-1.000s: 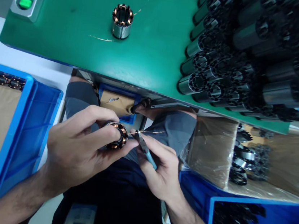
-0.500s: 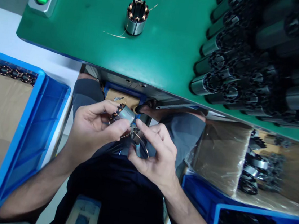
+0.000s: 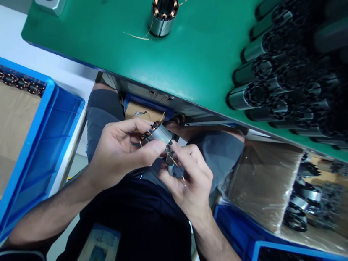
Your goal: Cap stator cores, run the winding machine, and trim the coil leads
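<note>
My left hand (image 3: pixel 123 152) grips a motor stator (image 3: pixel 161 135), a silver cylinder with black slotted ends and copper windings, tilted above my lap. Its thumb lies along the metal side and the fingers curl behind. At the stator's lower right end is my right hand (image 3: pixel 190 177), its fingers bent and the index fingertip touching the rim. A loose copper wire (image 3: pixel 173 160) runs from that end across the right fingers. Between right thumb and index finger shows a small greyish piece, too unclear to name. A second wound stator (image 3: pixel 163 17) stands upright on the green table, two wire tails sticking out.
Many unwound stator cores (image 3: pixel 251 95) are stacked on the right of the green table (image 3: pixel 198 61). At left, a blue crate (image 3: pixel 42 131) holds wound stators and cardboard. A plastic-wrapped carton (image 3: pixel 259 179) with metal parts and a blue bin (image 3: pixel 256 259) stand at right.
Both hands and the held stator have shifted slightly right in view. The right index finger has come closer onto the stator's end. The table scene has shifted slightly with the head.
</note>
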Motion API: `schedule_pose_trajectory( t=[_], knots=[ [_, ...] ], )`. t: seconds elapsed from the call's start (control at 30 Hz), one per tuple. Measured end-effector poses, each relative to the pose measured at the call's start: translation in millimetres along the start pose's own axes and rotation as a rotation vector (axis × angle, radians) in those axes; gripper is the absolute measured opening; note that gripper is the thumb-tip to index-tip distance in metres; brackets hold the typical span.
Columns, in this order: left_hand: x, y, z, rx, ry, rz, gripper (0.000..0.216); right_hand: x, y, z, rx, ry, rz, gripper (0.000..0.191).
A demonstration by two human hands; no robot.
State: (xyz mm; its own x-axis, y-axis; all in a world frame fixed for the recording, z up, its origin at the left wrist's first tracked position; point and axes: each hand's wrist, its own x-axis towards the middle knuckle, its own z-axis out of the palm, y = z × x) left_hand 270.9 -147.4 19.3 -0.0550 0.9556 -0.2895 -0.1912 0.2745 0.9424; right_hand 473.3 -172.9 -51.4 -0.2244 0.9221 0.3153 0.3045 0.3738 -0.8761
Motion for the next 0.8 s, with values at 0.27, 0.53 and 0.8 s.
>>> schedule_pose_trajectory(
  t=[0.27,0.53,0.8],
  knots=[
    [-5.7,-12.9,-22.9,0.057,0.258,0.002,0.033,5.0,13.4,3.3,0.097,-0.238,0.211,0.063],
    [-72.7,60.4,-176.1,0.561,0.570,0.413,0.023,-11.7,69.0,20.5,-0.009,-0.392,0.523,0.079],
    [-46.1,24.1,-272.1,1.435,0.484,0.278,0.011,-17.2,113.6,18.3,-0.091,-0.497,0.362,0.067]
  ],
)
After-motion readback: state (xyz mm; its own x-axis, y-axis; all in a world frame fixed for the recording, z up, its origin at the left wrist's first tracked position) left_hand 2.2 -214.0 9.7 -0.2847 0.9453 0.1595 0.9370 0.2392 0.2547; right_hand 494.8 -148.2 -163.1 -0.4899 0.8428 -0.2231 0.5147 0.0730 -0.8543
